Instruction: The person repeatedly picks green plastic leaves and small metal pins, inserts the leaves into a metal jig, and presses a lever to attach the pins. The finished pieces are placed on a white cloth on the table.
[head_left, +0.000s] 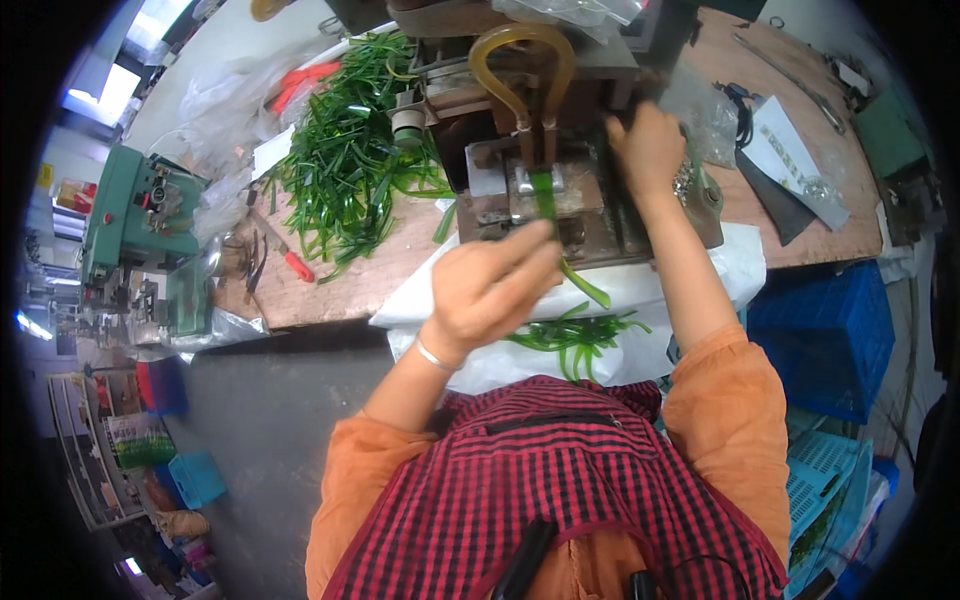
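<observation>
A bench press machine (585, 225) of dark metal stands before me, with a tan curved loop (522, 45) at its front. A flat green strip (545, 195) lies under the press head, its loose end coming out toward me. My left hand (490, 285), with a thin bangle at the wrist, is at the strip in front of the press, its fingertips drawn together over it; the thumb is hidden. On the machine's right side my right hand (650, 150) has its fingers curled against a dark, blurred part; what they hold is hidden. Small shiny metal pieces (684, 182) lie beside that wrist.
Left of the press sits a large heap of green strips (350, 140); several more strips (575, 338) lie on white sheeting (480, 365) over my lap. A red-handled tool (298, 265) lies on the wooden bench. A green machine (145, 215) stands left, a blue crate (825, 335) right.
</observation>
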